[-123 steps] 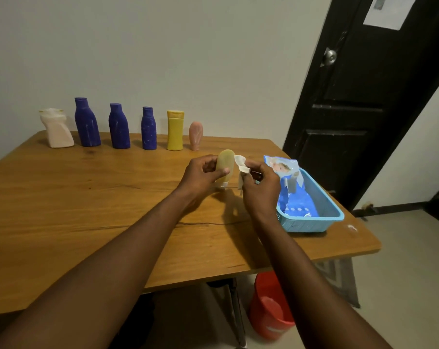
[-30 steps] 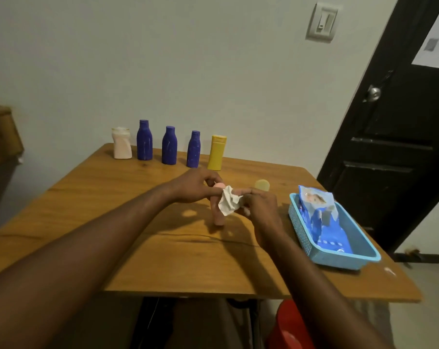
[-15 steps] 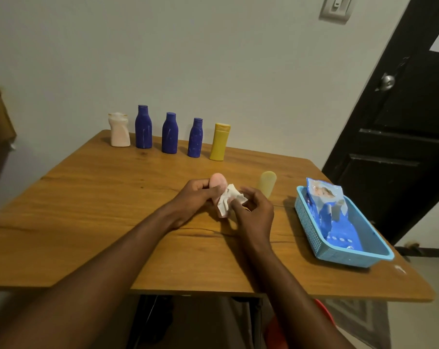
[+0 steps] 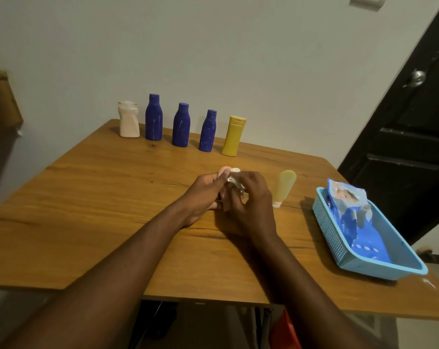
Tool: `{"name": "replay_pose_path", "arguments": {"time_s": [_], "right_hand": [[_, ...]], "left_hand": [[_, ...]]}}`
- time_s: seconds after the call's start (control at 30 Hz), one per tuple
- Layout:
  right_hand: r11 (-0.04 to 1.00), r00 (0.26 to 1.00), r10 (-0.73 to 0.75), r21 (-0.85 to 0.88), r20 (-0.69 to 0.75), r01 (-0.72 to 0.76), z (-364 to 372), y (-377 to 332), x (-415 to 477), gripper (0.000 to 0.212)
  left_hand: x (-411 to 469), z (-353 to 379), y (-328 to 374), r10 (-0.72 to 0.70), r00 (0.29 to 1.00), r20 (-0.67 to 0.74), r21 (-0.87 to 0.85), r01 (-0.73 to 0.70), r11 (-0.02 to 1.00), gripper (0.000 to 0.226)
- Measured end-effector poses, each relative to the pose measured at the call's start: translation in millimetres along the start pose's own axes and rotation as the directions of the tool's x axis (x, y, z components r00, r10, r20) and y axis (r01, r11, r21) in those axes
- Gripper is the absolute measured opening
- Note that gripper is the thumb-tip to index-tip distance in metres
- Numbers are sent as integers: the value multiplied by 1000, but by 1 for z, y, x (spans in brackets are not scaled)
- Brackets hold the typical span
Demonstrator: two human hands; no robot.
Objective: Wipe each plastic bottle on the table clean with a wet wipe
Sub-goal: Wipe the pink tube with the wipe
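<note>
pink bottle [image 4: 224, 170] mid-tabletop, in my left hand [image 4: 205, 195], fingers curled round its body; only rounded top shows. my right hand [image 4: 249, 197] pinches crumpled wet wipe [image 4: 234, 178] against bottle's upper side. to wipe well: hold body firm with left, turn bottle bit by bit, drag wipe top to base, cover hidden back too, probably where grip blocks. pale yellow bottle [image 4: 284, 187] stands just right. five bottles in back row, wipe pack [image 4: 346, 205] in blue basket [image 4: 339, 248].

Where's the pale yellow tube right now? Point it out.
The pale yellow tube stands cap-down on the table, between the right hand and the blue basket.
</note>
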State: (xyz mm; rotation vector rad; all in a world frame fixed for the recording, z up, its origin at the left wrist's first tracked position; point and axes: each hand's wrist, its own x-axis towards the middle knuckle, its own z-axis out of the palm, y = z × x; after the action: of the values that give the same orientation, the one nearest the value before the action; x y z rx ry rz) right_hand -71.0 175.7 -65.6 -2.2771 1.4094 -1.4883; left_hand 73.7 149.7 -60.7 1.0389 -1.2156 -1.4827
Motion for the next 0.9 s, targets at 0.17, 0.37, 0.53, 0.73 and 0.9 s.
{"name": "replay_pose_path", "arguments": {"time_s": [0.17,0.37,0.53,0.73,0.9], "right_hand": [[999,999,-1,53,48,-2,4,1,-9,20],[992,999,34,120,-41,-29,0,10,-10,21],[989,991,108,105,-77,-100,0,10,-5,30],[993,985,-32,119,168,12,-6,3,-12,21],[993,1000,20,116,23,-22,-3,6,-11,14]], "left_hand": [[0,-5,4,-60,998,23,-127,63,990,30],[-1,-3,4,-58,998,25,-140,61,988,35],[-3,-2,3,-21,998,59,-119,28,993,25],[-5,0,1,7,1000,-30,-105,-10,994,31],[-7,-1,1,-6,1000,1,-105,6,994,26]]}}
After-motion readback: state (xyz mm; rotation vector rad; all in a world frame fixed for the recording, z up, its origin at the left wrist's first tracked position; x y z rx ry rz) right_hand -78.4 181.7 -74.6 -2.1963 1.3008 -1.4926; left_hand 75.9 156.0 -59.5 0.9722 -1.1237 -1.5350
